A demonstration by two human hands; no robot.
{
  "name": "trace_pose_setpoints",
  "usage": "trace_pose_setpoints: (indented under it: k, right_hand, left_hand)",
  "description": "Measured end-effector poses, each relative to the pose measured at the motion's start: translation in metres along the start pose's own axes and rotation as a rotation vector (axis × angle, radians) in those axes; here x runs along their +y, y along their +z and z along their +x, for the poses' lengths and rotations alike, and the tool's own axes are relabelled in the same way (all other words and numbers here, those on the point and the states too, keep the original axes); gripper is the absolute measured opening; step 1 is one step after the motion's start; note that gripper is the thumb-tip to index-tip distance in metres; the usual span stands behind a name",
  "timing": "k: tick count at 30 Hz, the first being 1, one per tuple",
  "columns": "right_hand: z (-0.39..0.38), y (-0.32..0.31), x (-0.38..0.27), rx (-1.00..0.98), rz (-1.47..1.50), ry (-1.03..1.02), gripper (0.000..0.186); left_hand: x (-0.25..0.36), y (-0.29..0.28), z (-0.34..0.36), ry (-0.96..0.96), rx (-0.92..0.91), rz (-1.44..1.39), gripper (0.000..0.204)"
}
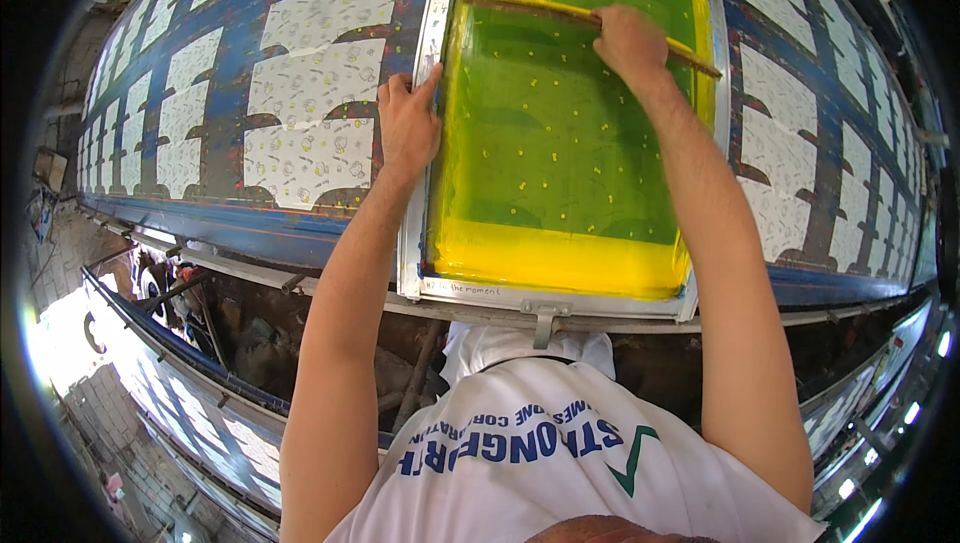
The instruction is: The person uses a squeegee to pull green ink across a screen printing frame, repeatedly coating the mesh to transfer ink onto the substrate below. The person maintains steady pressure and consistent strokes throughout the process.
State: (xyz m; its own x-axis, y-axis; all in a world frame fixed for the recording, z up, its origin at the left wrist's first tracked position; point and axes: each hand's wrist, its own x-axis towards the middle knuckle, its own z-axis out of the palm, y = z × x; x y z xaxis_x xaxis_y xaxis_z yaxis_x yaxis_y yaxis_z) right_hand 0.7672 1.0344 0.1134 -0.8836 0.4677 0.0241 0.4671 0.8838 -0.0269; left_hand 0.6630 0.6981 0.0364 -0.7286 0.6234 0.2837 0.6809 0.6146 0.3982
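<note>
Brown squeegee (530,8) is slanting crosswise over the screen (560,153), right hand (632,48) gripping it right of middle; left hand (410,128), half spread, is touching the frame (410,268).

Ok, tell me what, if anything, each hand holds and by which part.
The right hand grips the squeegee just right of its middle. The left hand touches the frame's left rail; whether it grips cannot be told.

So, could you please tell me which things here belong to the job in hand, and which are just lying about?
In the job:
squeegee, held by the right hand
metal-framed screen, left hand at its edge
yellow ink on it
white printed panels on the blue table

Apparently just lying about:
wheel-like thing at left, unclear
dark clutter beneath the table
</note>
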Motion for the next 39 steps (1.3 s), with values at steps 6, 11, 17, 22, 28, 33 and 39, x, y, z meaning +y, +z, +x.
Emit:
trace_pose_setpoints:
  k: [6, 11, 17, 22, 28, 33, 39]
  right_hand:
    - [0.08, -0.003, 0.025, 0.006, -0.045, -0.081, 0.026]
    - [0.122, -0.021, 0.042, -0.053, -0.091, -0.154, 0.028]
    - [0.151, -0.026, 0.052, -0.016, 0.072, -0.042, 0.029]
    - [0.175, -0.011, 0.048, 0.069, 0.037, -0.083, 0.032]
    - [0.202, -0.006, 0.049, -0.026, -0.035, -0.179, 0.035]
    - [0.198, 0.002, 0.056, 0.004, -0.026, -0.395, 0.033]
    - [0.132, 0.01, 0.031, -0.057, -0.147, -0.546, 0.029]
  left_hand:
    - [0.004, -0.001, 0.001, -0.024, 0.002, 0.005, 0.06]
    - [0.005, -0.001, -0.002, -0.028, 0.009, 0.015, 0.063]
    - [0.005, 0.0, -0.002, -0.027, 0.014, 0.057, 0.065]
    - [0.009, -0.003, 0.0, -0.067, -0.013, 0.041, 0.066]
    - [0.01, -0.005, -0.001, -0.083, -0.019, 0.004, 0.066]
    - [0.011, -0.004, 0.001, -0.076, 0.086, -0.062, 0.056]
    - [-0.001, -0.001, 0.0, -0.01, 0.176, -0.15, 0.046]
